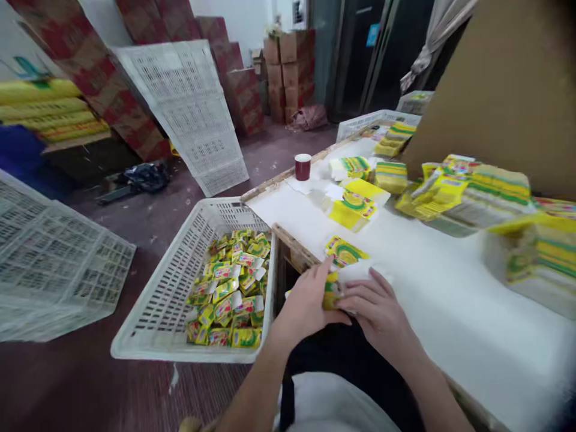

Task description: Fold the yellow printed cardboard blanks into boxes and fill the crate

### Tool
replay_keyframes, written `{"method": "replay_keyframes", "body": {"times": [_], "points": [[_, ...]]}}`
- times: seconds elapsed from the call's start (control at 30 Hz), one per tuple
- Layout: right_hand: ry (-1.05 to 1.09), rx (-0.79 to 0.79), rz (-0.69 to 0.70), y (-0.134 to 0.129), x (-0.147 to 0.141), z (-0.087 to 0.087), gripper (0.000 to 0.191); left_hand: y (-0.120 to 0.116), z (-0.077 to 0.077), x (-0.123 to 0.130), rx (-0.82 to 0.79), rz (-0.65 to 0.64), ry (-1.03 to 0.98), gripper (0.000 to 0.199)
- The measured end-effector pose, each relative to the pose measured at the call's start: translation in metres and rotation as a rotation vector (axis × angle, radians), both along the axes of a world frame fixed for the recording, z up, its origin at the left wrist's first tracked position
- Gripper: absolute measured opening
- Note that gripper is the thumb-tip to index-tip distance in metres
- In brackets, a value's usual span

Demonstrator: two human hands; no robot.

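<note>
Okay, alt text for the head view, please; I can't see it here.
Two bare hands, left and right, hold a small yellow box at the edge of a white-topped table. A white crate of similar boxes stands at the left; more yellow cartons and a dark red cup sit on the table.

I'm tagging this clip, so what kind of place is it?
Probably a small packing workshop: a white plastic crate full of small yellow-green boxes, stacked brown cardboard cartons, and flat yellow printed cardboard pieces on the white tabletop.
</note>
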State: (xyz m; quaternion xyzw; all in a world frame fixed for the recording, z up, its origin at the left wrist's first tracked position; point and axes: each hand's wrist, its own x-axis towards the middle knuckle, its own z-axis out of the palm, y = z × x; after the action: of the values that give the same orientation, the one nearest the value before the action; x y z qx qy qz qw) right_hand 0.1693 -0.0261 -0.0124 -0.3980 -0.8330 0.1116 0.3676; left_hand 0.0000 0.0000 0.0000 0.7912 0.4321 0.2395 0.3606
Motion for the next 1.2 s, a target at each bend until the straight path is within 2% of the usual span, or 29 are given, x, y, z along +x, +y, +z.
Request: {"method": "replay_keyframes", "body": {"times": [0.03, 0.1, 0.2, 0.27, 0.33, 0.37, 0.43, 0.53, 0.67, 0.77, 0.83, 0.9, 0.97, 1.03, 1.1, 1.2], "points": [[0.041, 0.037, -0.09, -0.001, 0.003, -0.003, 0.028, 0.0, -0.003, 0.001, -0.02, 0.026, 0.003, 0.072], [0.189, 0.035, -0.243, -0.001, 0.005, -0.01, 0.035, -0.001, -0.009, 0.003, -0.035, 0.059, -0.009, 0.059], [0.636, -0.153, -0.457, -0.001, -0.001, -0.018, 0.061, -0.006, -0.011, 0.009, 0.011, 0.079, -0.077, 0.06], [0.915, -0.429, -0.412, -0.001, -0.009, -0.02, 0.062, -0.01, -0.01, 0.015, 0.079, 0.012, -0.129, 0.068], [1.062, -0.697, -0.25, -0.001, -0.017, -0.02, 0.054, -0.013, -0.011, 0.02, 0.154, -0.056, -0.149, 0.073], [1.099, -0.778, -0.189, -0.001, -0.019, -0.02, 0.051, -0.014, -0.012, 0.022, 0.179, -0.069, -0.152, 0.073], [1.12, -0.846, -0.142, 0.0, -0.021, -0.021, 0.048, -0.015, -0.015, 0.024, 0.202, -0.043, -0.146, 0.067], [1.108, -0.821, -0.199, 0.003, -0.021, -0.028, 0.047, -0.014, -0.019, 0.022, 0.193, 0.022, -0.139, 0.058], [1.017, -0.749, -0.242, 0.004, -0.02, -0.032, 0.048, -0.011, -0.02, 0.019, 0.149, 0.068, -0.144, 0.057], [0.744, -0.585, -0.193, -0.001, -0.02, -0.023, 0.054, -0.008, -0.022, 0.017, 0.105, 0.025, -0.126, 0.05], [0.505, -0.483, -0.111, -0.005, -0.019, -0.015, 0.058, -0.006, -0.026, 0.017, 0.13, -0.022, -0.11, 0.042], [0.352, -0.401, -0.073, -0.007, -0.017, -0.012, 0.057, -0.005, -0.03, 0.019, 0.179, -0.004, -0.119, 0.044], [0.351, -0.334, -0.127, -0.005, -0.014, -0.014, 0.05, -0.003, -0.033, 0.019, 0.238, 0.111, -0.137, 0.057], [0.472, -0.304, -0.237, -0.002, -0.011, -0.019, 0.045, -0.001, -0.032, 0.018, 0.297, 0.291, -0.135, 0.075], [0.614, -0.314, -0.347, 0.002, -0.009, -0.023, 0.043, 0.001, -0.028, 0.015, 0.3, 0.43, -0.154, 0.081], [0.638, -0.301, -0.38, 0.001, -0.009, -0.026, 0.046, 0.002, -0.02, 0.013, 0.034, 0.456, -0.441, 0.064]]}}
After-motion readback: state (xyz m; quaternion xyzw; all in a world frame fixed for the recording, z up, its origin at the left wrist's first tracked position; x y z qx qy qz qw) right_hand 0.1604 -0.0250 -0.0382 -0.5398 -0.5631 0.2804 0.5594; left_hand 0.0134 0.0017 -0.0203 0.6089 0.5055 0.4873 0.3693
